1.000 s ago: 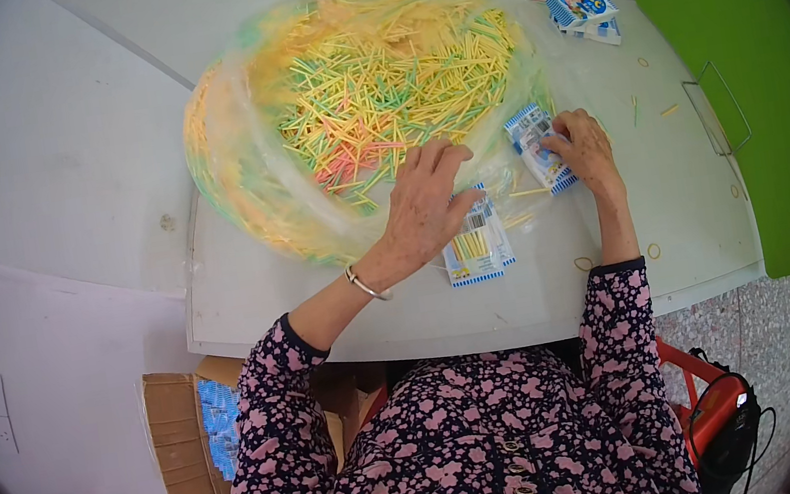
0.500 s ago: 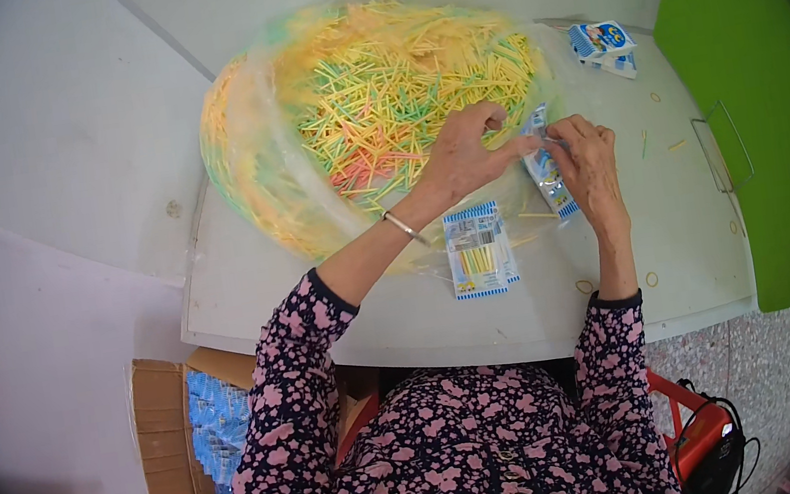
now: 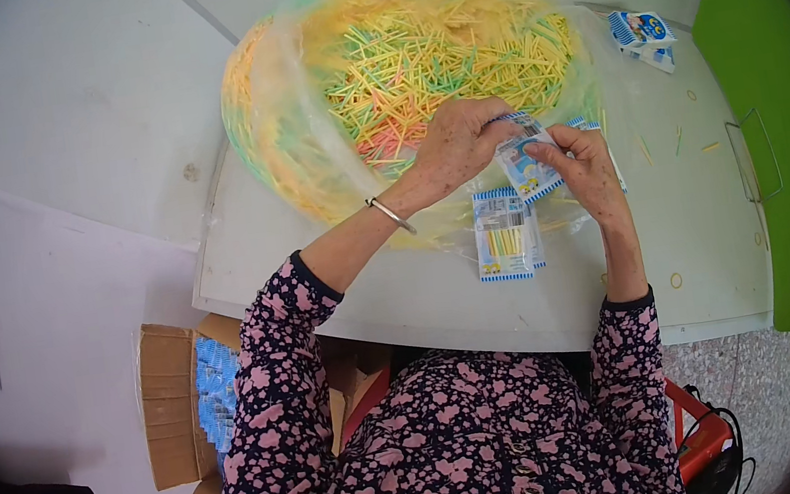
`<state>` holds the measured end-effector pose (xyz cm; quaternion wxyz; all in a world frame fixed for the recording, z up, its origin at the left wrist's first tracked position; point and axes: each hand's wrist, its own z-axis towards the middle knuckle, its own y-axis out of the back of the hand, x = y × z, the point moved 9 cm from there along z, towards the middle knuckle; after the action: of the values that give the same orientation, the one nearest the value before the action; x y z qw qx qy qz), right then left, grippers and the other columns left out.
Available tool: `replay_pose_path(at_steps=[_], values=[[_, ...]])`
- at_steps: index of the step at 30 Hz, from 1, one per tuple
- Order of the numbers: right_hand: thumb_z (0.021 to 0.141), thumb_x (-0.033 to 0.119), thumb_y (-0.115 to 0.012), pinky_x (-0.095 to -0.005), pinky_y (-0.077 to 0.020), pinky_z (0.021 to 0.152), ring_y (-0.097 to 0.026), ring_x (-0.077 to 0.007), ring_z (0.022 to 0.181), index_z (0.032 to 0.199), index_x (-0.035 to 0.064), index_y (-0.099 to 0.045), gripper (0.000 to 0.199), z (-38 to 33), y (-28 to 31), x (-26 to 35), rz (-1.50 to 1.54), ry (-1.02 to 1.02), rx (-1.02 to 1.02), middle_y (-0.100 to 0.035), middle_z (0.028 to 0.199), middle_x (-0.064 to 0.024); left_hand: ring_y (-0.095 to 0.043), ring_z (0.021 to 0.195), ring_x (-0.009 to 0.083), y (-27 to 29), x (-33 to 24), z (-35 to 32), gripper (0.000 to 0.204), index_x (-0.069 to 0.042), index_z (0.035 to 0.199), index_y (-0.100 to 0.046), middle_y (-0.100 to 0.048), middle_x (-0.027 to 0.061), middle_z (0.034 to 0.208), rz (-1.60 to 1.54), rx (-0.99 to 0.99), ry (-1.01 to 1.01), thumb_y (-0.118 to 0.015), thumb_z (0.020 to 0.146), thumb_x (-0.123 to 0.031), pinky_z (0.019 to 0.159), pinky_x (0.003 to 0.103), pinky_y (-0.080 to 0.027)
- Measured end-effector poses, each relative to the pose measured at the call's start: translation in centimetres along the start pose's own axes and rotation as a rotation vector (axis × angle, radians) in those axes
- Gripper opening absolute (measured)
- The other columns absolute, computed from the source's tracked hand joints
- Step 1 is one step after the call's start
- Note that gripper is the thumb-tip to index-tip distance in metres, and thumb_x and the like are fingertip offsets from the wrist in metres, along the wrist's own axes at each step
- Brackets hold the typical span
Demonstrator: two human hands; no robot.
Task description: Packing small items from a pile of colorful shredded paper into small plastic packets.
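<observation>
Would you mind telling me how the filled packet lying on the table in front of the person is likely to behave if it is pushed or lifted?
The filled packet lies flat on the table, so it would probably slide, not roll. It looks like thin film around a few slim sticks, so likely very light and somewhat bendy. Its glossy wrap may be slippery.

Blue-white packet (image 3: 527,168) in hand, filled packet (image 3: 501,234) below, spare packets (image 3: 643,32) far right.

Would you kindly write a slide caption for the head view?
Both hands, left hand and right hand, hold a small packet beside a bag of coloured sticks; a filled packet lies on the table.
</observation>
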<state>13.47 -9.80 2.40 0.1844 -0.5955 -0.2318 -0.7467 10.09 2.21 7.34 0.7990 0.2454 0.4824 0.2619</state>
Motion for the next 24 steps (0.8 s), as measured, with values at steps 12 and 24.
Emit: replay_pose_path(at_steps=[12,24], values=[[0.085,0.014,-0.061,-0.0202,-0.03,0.052,-0.038,-0.002,0.059,0.075,-0.0012,-0.061,0.018,0.1,-1.6,1.5,-0.017,0.071,0.023,-0.05,0.062,0.0055,-0.052,0.056,0.0156,1.5,0.0,-0.3,0.013,-0.001,0.085,-0.063,-0.061,0.0099,0.068,0.127,0.049,0.029,-0.06,0.082,-0.013,0.055,0.026,-0.043],[0.087,0.016,-0.059,-0.0173,-0.0366,0.054,-0.046,0.0004,0.061,0.085,-0.0014,-0.063,0.018,0.3,2.7,-1.1,0.074,-0.003,-0.134,-0.058,0.07,0.0043,-0.048,0.089,0.0278,4.3,9.1,-5.2,0.026,-0.005,0.079,-0.064,-0.057,0.0101,0.09,1.027,0.259,0.096,-0.066,0.068,-0.029,0.08,0.042,-0.037]])
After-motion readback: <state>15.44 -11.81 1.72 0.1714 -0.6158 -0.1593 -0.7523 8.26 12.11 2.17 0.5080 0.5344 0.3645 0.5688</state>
